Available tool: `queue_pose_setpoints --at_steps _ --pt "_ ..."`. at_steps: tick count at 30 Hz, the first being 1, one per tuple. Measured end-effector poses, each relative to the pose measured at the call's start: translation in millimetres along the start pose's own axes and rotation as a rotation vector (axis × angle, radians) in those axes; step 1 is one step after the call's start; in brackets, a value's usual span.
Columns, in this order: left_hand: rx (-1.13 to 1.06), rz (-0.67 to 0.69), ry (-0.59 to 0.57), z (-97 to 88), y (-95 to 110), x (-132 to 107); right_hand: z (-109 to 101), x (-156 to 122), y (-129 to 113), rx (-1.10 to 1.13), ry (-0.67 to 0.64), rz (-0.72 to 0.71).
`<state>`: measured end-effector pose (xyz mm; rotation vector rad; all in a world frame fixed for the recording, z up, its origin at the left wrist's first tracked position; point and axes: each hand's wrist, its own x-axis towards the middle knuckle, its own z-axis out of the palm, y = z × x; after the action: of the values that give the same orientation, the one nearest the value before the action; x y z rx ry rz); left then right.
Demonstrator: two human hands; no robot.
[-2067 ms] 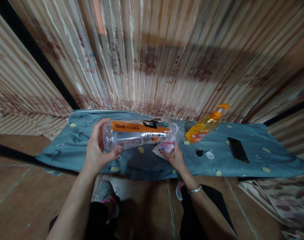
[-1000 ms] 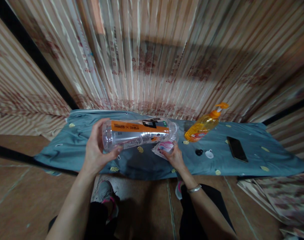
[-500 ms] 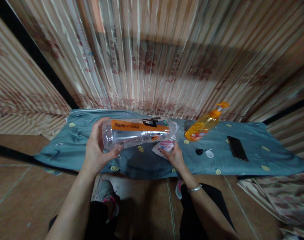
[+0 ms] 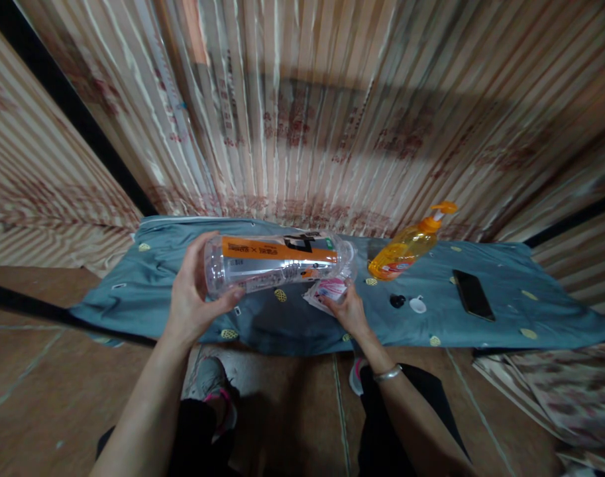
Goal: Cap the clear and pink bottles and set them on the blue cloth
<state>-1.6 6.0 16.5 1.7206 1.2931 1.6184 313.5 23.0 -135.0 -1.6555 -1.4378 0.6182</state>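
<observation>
a clear bottle [image 4: 277,258] is held sideways over the bench [image 4: 272,331], with its neck turned to the right. its base end is wrapped by the left hand [image 4: 190,301], the thumb laid along the near side, so that grip is closed on the bottle. at the neck, a pink and white packet [image 4: 329,289] is pinched under the thumb of the right hand [image 4: 352,311], and the neck is met by the same hand's fingers; how much weight is borne there cannot be told. no cap can be made out.

the bottle could be dropped or rolled if the base were let slip, since its wall looks smooth and thin. it could also be dented by too hard a squeeze. the packet could be crumpled or lost from the right grip, as two things are managed there at once.

if the neck end were swung outward, the pump bottle [image 4: 404,255] just beyond could be knocked over. the small black piece [image 4: 397,301] and small white piece [image 4: 418,305], set near the right hand, could be brushed aside by the wrist. the phone [image 4: 474,295] is placed farther off and seems less exposed.
</observation>
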Motion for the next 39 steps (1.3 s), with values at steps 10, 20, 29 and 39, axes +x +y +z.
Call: queue_pose_setpoints --at_steps 10,20,29,39 --pt "0.005 -0.041 -0.024 -0.4 -1.5 -1.2 0.9 -0.3 -0.1 0.009 0.018 -0.023" --pt "-0.034 -0.031 -0.04 0.3 -1.8 -1.2 0.7 -0.2 0.9 -0.014 0.014 0.001" --pt "-0.033 -0.059 -0.056 1.1 -1.5 -2.1 1.2 -0.9 0.3 -0.008 0.027 -0.01" --pt "-0.039 -0.085 -0.077 3.0 -8.7 -5.6 0.6 -1.2 -3.3 0.004 0.007 -0.005"
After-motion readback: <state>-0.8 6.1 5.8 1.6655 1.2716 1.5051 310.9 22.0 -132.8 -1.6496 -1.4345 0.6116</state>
